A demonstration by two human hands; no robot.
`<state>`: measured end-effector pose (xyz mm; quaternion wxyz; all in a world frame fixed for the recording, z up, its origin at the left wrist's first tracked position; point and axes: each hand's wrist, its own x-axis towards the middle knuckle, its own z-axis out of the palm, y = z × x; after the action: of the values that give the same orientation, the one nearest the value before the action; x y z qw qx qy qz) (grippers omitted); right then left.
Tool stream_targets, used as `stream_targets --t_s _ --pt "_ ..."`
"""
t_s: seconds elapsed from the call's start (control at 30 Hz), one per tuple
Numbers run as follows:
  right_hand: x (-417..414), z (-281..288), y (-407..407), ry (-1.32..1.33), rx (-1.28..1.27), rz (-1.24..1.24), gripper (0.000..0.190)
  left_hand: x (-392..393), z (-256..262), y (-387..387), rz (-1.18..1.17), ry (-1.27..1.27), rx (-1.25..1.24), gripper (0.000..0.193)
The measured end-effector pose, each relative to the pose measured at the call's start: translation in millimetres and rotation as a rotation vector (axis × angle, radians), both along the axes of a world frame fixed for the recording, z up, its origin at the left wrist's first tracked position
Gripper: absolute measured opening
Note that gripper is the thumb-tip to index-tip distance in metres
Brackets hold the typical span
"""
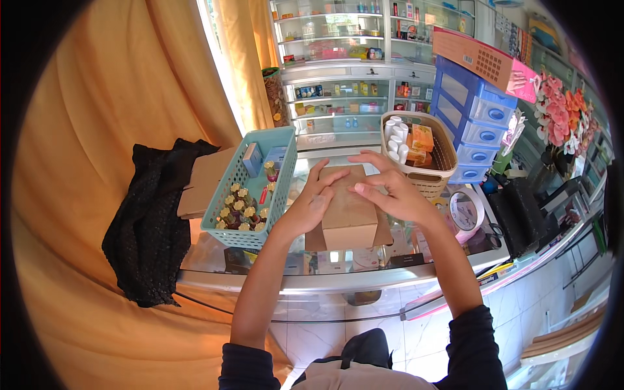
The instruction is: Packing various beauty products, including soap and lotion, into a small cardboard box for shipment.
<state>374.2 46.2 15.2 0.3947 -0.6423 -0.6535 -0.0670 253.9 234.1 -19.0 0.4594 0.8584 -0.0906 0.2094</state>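
Note:
A closed brown cardboard box (349,212) lies on the glass counter in front of me, with cardboard flaps spread at its base. Over its left edge is my left hand (312,202), fingers apart and pointing across the top. My right hand (392,190) hovers at the box's upper right, thumb and fingers spread; whether either hand touches the cardboard is unclear. Left of the box stands a teal plastic basket (247,238) with gold-capped bottles (239,207) and small boxes. A beige basket (431,178) behind my right hand contains white bottles (397,139) and orange boxes (421,138).
Tape roll (465,214) and scissors (495,235) lie at the counter's right. Blue drawers (475,122) carry a pink-and-brown box (487,63). Flattened cardboard (202,183) and black cloth (151,224) are at left, beside an orange curtain (107,97). Glass shelves (336,63) stand behind.

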Motion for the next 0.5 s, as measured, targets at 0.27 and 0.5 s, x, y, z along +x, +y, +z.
stream_targets --t_s 0.27,0.5 --pt "-1.7 8.7 -3.8 0.467 -0.111 0.237 0.028 2.6 -2.4 3.7 -0.009 -0.007 0.101 0.04" --pt "8.4 -1.2 0.4 0.276 -0.098 0.264 0.026 1.3 -3.5 1.3 0.001 0.026 -0.01 0.039"
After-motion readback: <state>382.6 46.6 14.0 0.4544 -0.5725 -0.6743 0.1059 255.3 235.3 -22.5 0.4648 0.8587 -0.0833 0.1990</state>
